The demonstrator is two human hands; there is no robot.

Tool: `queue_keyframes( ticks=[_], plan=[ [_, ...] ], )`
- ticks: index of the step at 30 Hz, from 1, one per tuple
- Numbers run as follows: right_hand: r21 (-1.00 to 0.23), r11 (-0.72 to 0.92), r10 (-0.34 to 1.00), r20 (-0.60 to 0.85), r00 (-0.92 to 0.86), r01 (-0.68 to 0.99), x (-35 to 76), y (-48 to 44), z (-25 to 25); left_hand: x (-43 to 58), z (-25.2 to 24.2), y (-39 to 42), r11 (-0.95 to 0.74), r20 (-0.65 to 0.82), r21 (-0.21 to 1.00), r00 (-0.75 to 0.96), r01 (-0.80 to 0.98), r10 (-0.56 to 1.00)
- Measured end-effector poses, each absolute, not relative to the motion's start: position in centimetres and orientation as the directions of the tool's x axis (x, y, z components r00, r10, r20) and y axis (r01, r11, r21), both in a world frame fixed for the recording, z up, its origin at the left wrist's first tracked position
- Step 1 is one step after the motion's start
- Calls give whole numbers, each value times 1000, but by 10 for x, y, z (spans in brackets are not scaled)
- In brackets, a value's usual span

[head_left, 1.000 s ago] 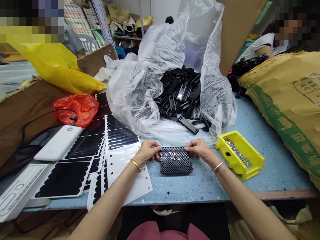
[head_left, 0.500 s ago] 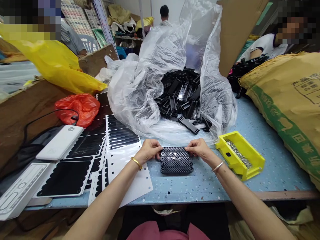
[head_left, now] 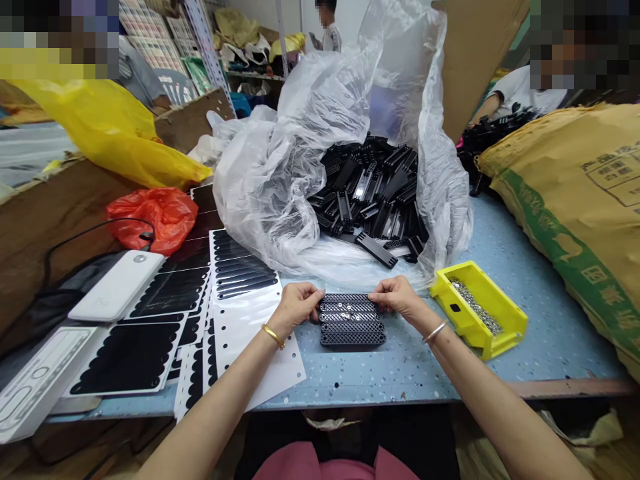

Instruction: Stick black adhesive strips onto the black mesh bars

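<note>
Several black perforated plastic strips [head_left: 353, 335] lie side by side on the blue table, forming a block with rounded ends. Small silver metal pieces [head_left: 345, 316] rest on their middle part. My left hand [head_left: 301, 303] pinches the left end of the farthest strip [head_left: 347, 298] between thumb and fingers. On the opposite end, my right hand [head_left: 398, 298] has the same strip in a pinch. Whether that strip is raised off the table, I cannot tell. Beyond my hands, a clear plastic bag [head_left: 280, 193] gapes around a heap of black plastic parts [head_left: 365, 190].
A yellow bin [head_left: 515, 327] of small metal pieces stands right of my right hand. Sheets of black stickers [head_left: 245, 267], a white power bank [head_left: 117, 283] and a red bag [head_left: 155, 217] lie left. A large woven sack [head_left: 575, 193] bounds the right. Other people sit beyond.
Both hands stay almost still on the strip. The right side of the clear bag has shifted, uncovering more black parts. The person at the back has turned, and the person on the right has moved.
</note>
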State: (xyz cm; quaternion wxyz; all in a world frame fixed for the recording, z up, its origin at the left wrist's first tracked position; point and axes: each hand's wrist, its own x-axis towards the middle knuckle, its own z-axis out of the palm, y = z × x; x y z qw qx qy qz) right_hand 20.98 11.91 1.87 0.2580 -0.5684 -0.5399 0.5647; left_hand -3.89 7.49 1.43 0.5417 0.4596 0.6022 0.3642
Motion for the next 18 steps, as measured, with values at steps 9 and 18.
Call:
queue_keyframes(
  ticks=[9,18],
  plan=[
    [-903,-284,904,-364,-224,321,210,120,18,-41,16,78,352,-358,932,59,86,932],
    [-901,-275,897,-366,-248,336,211,120,18,-46,21,85,405,-405,914,131,29,905]
  ],
)
